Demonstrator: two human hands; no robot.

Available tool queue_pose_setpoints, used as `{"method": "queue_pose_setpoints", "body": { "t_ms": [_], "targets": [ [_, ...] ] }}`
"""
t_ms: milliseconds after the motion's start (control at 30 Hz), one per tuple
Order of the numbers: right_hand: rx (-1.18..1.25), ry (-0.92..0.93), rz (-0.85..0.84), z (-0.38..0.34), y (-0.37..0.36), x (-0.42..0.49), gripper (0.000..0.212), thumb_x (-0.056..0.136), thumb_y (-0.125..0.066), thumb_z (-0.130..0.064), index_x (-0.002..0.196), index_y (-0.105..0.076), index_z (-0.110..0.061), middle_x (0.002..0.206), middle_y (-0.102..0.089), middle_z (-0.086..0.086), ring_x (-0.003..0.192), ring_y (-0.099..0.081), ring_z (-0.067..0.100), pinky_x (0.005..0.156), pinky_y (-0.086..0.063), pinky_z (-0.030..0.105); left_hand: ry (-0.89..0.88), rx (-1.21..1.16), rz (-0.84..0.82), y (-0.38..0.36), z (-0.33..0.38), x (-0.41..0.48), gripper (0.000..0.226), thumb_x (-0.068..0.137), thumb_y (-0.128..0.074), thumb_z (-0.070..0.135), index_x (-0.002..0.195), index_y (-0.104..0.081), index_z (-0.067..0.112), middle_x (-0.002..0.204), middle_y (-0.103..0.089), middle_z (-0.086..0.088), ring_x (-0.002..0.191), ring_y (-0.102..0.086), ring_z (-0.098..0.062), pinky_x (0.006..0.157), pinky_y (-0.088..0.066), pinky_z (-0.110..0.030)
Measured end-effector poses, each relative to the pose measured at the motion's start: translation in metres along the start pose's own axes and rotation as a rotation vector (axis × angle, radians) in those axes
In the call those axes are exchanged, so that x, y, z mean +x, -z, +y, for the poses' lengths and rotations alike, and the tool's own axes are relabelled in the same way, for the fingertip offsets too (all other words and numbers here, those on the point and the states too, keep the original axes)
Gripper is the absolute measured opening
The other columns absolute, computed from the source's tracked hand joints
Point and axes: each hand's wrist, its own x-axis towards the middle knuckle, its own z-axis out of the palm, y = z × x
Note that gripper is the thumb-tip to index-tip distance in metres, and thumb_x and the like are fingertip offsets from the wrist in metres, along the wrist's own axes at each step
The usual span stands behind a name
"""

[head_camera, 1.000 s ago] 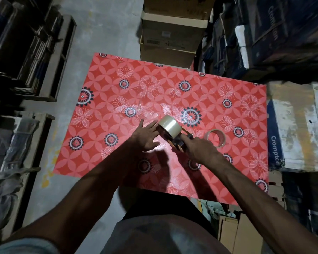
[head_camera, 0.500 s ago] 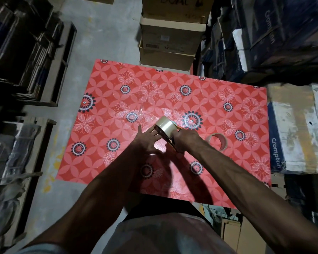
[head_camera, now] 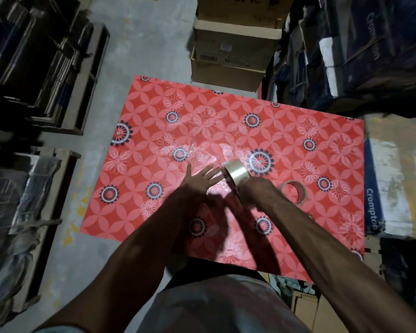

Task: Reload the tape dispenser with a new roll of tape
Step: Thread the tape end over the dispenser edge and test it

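A full roll of clear tape point(head_camera: 236, 173) sits on the tape dispenser at the middle of the red flowered table point(head_camera: 298, 131). My right hand point(head_camera: 255, 192) grips the dispenser from behind and covers most of it; only the roll and a dark edge below it show. My left hand point(head_camera: 197, 182) lies flat on the table just left of the roll, fingers straight and spread, fingertips near the roll's side. A nearly empty tape core point(head_camera: 293, 191) lies flat on the table to the right of my right hand.
Crumpled clear film point(head_camera: 197, 152) lies on the table just beyond my left hand. Stacked cardboard boxes point(head_camera: 235, 44) stand behind the table. Printed cartons point(head_camera: 394, 176) crowd its right side, and dark shelves point(head_camera: 46, 68) line the left across a concrete floor.
My right hand has drawn the dispenser in beside my left hand and tilted it, so the roll's face turns more upward. My left hand stays flat, its fingers spread wider.
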Motion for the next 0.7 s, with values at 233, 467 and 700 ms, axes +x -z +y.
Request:
{"method": "queue_pose_setpoints", "body": {
  "t_ms": [233,467,700],
  "targets": [
    [0.163,-0.045,-0.16,0.102,-0.04,-0.021,0.048,0.098,-0.058,-0.018,0.138,-0.038,-0.034,0.089,-0.067,0.015,0.056,-0.059,0.024,0.047,-0.049,0.031,-0.02,-0.009,0.041,-0.013,-0.007,0.004,0.106,0.077,-0.037,0.093,0.161,0.008,0.046,0.17,0.016,0.018,0.158,0.013,-0.012,0.11,0.003,-0.084],
    [0.524,0.096,-0.076,0.123,-0.038,-0.03,0.06,0.105,-0.063,-0.023,0.152,-0.027,-0.016,0.091,-0.063,0.004,0.057,-0.066,0.007,0.062,-0.056,0.03,-0.005,-0.067,0.042,-0.01,0.008,0.001,0.111,0.081,-0.061,0.074,0.164,0.004,0.036,0.172,0.015,0.01,0.159,0.012,-0.021,0.112,0.0,-0.081],
    [1.137,0.1,0.241,0.106,-0.081,0.003,0.064,0.084,-0.088,-0.027,0.133,-0.051,-0.011,0.099,-0.073,0.002,0.086,-0.071,0.02,0.075,-0.059,0.02,0.145,-0.387,0.124,-0.002,0.042,-0.008,0.073,0.099,-0.053,0.046,0.163,-0.021,0.032,0.174,-0.005,0.006,0.161,-0.004,-0.023,0.12,-0.006,-0.072]
  ]
}}
